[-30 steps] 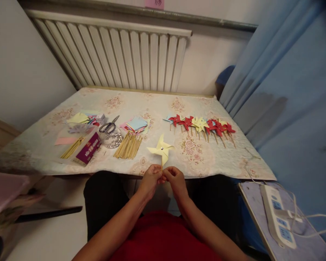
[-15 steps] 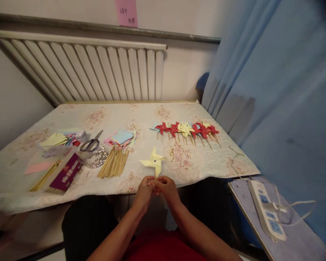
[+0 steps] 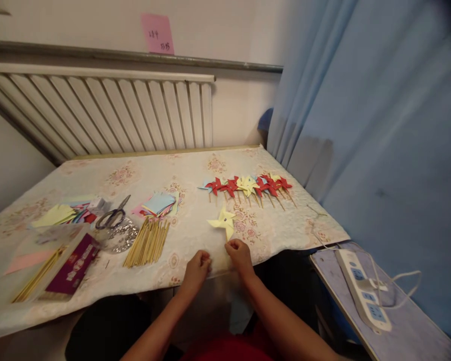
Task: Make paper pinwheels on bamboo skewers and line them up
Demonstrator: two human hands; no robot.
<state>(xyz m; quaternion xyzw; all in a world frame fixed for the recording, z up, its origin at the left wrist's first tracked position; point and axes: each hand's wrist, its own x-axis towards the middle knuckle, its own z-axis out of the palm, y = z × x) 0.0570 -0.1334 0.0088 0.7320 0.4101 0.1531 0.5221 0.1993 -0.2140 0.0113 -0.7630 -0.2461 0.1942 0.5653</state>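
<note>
Holding yellow pinwheel (image 3: pixel 222 223) in right hand (image 3: pixel 239 254), stick apparently upright

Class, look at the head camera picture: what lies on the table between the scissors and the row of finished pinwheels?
In the head view, a stack of coloured paper squares lies between the scissors and the pinwheel row; the rest is bare tablecloth.

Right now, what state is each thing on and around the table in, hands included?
Yellow pinwheel: assembled, held upright by its stick.
Right hand: pinching the pinwheel's stick.
Left hand: loosely closed, apart from the stick, at the table edge.
Finished pinwheels: lying in a row.
Scissors: lying closed.
Bamboo sticks: loose bundle, flat.
Paper squares: loosely stacked.
Power strip: one plug in.
</note>
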